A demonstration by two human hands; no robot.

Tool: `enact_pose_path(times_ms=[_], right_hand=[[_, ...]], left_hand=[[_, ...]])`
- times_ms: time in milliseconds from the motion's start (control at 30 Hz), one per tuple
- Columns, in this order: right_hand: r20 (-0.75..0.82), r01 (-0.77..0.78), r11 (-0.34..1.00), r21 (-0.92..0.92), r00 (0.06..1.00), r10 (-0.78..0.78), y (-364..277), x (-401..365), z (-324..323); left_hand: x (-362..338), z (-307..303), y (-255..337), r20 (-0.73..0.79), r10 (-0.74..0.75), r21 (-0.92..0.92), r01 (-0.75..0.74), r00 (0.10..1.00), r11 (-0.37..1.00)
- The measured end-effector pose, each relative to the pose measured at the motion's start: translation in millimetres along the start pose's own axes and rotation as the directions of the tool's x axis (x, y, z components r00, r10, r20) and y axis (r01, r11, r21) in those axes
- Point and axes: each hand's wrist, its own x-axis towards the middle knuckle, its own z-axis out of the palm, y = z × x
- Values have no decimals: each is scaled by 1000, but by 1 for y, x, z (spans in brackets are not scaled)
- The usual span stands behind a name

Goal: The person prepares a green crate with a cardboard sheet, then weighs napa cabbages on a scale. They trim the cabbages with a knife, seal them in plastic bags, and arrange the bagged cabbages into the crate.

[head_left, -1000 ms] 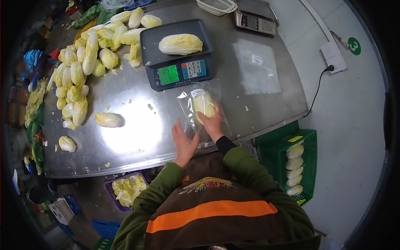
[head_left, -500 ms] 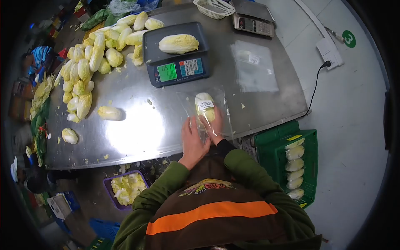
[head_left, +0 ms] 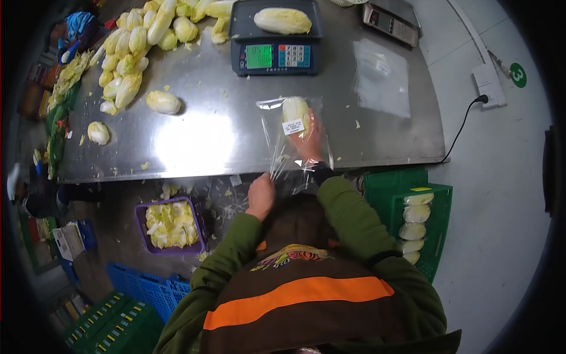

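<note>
A cabbage [head_left: 296, 112] with a white printed label lies inside a clear plastic bag [head_left: 268, 127] at the front of the steel table. My right hand [head_left: 309, 140] is wrapped round the cabbage's lower right side. At the table's front edge, my left hand [head_left: 260, 196] pinches the gathered end of the bag. Beyond them stands a digital scale [head_left: 277, 57] with a lit green display, and an unbagged cabbage [head_left: 283, 20] rests on its pan.
Many cabbages [head_left: 137, 40] are heaped at the back left, with two loose ones nearer. Flat plastic bags [head_left: 382, 76] lie at the right, near a second scale [head_left: 389, 23]. Below the table are a green crate [head_left: 437, 236] of wrapped cabbages and a purple bin [head_left: 201, 231] of leaves.
My left hand has moved from beside the cabbage down to the table edge, pulling the bag's end taut. My right hand stays at the cabbage. The whole view has shifted.
</note>
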Motion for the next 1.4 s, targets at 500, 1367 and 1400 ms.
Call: enact_pose_path(times_ms=[500, 1367, 1400], right_hand=[[327, 338, 941, 21, 887, -326, -79, -105, -81], [581, 718, 696, 21, 558, -593, -46, -146, -129], [642, 690, 724, -19, 563, -520, -18, -169, -164]], left_hand=[[-12, -54, -3, 110, -257, -376, 279, 960, 883], [-27, -26, -16, 268, -293, -512, 393, 918, 764], [-26, -30, -25, 269, -235, -423, 334, 934, 842]])
